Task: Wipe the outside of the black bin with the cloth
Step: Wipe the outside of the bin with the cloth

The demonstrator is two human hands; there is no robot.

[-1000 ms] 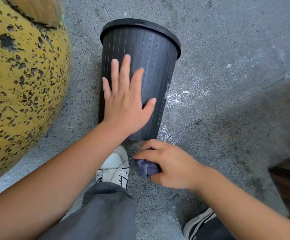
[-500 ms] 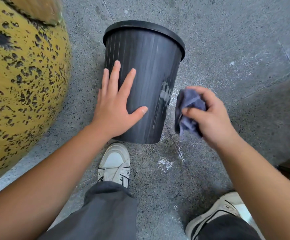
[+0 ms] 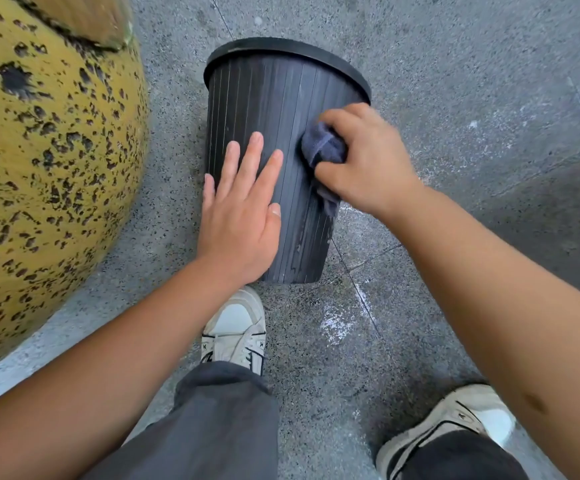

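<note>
The black ribbed bin (image 3: 268, 98) stands upright on the grey stone floor, its rim towards the top of the view. My left hand (image 3: 242, 216) lies flat against the bin's near side, fingers spread and pointing up. My right hand (image 3: 364, 161) grips a bunched dark grey-blue cloth (image 3: 323, 150) and presses it against the bin's right side, a little below the rim. A tail of the cloth hangs down along the wall. Pale streaks show on the bin's lower right.
A big yellow rounded object with black speckles (image 3: 39, 161) fills the left, close to the bin. My two pale sneakers (image 3: 235, 327) (image 3: 455, 420) stand just below the bin. White smudges (image 3: 337, 323) mark the floor to the bin's lower right.
My right hand has risen from the floor with the cloth, swung up to the right of the bin, then pressed the cloth onto its side. My left hand slid slightly lower on the bin.
</note>
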